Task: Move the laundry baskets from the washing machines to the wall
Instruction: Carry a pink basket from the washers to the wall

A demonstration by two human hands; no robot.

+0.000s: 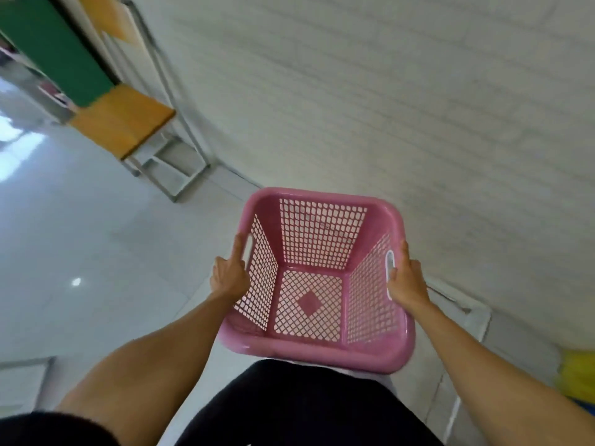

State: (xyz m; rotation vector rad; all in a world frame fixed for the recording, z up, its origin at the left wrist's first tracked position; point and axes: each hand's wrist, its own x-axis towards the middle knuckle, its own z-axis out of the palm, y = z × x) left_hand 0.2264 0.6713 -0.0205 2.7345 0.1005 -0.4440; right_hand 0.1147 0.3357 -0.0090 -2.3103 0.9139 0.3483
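Note:
I carry an empty pink plastic laundry basket (317, 352) with lattice sides in front of my body. My left hand (229, 274) grips its left rim beside the handle slot. On the opposite side, my right hand (406, 277) holds the rim at the right handle slot. The basket hangs above the pale floor, close to the white brick wall (418, 107). Nothing lies inside the basket.
An orange-topped table on a metal frame (128, 120) stands against the wall at the left. A yellow object (578, 371) shows at the right edge. The glossy tiled floor (80, 252) spreads to the left.

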